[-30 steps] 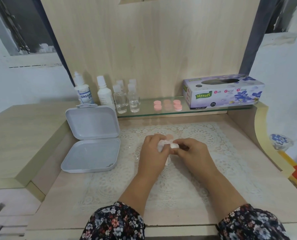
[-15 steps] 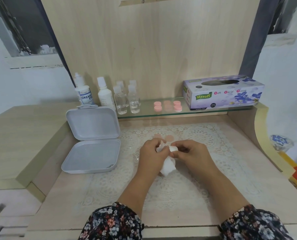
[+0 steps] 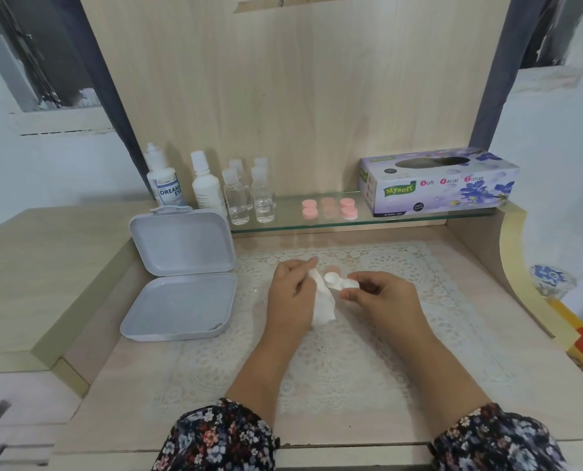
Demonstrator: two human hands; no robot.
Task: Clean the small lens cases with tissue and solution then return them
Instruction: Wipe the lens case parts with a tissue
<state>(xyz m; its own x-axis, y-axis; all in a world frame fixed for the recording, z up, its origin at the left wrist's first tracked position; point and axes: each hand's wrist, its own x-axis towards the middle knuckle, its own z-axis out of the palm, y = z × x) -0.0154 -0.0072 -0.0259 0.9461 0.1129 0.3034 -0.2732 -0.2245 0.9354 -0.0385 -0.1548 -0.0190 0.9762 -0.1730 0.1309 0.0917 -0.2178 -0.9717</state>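
Holding the white lens case (image 3: 340, 283) in my right hand (image 3: 382, 300), fingers pinching its end, I grip one crumpled tissue (image 3: 322, 302) in my left hand (image 3: 292, 294) over the mat (image 3: 419, 334). Wiping seems midway; returning remains. One open box (image 3: 181, 270), one tissue box (image 3: 439, 181), six bottles (image 3: 215, 188), about six pink caps (image 3: 329, 208) on the shelf.

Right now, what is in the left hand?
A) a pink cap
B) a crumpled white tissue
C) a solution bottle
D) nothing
B: the left hand grips a crumpled white tissue that hangs below its fingers, while the right hand pinches the white lens case beside it.
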